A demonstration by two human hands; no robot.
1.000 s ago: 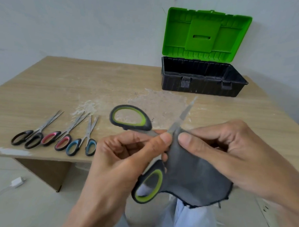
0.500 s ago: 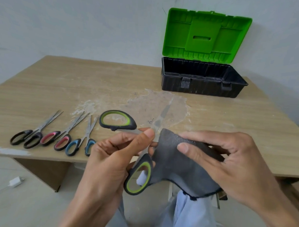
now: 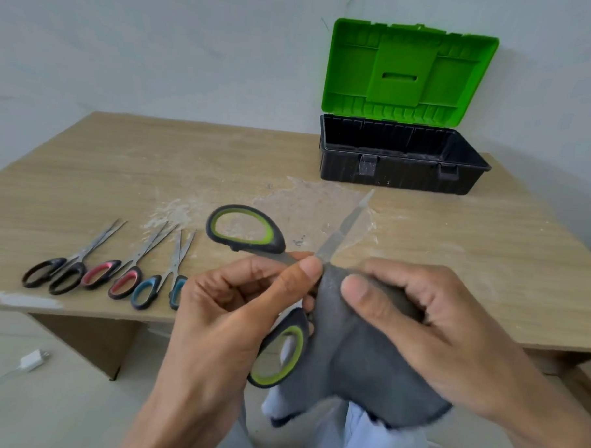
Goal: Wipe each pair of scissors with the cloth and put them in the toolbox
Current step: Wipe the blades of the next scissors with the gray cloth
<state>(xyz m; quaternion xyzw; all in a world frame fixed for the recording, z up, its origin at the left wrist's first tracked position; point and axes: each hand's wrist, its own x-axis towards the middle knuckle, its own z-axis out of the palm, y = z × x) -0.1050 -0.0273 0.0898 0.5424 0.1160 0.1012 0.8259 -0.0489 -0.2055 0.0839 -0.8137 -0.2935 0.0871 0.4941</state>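
1. Grey cloth (image 3: 358, 372) is gripped in the right hand (image 3: 428, 328), with the thumb pressing it at the blade base of the green-handled scissors (image 3: 269, 245).
2. Left hand (image 3: 229, 309) pinches those scissors near the pivot. The handles are spread, and the scissors are held over the near edge of the table (image 3: 488, 266).
3. Toolbox (image 3: 401, 176) sits far right on the table with its lid upright, well apart from both hands.
4. Black scissors (image 3: 79, 267), pink scissors (image 3: 134, 270) and blue scissors (image 3: 154, 279) lie side by side at near left.
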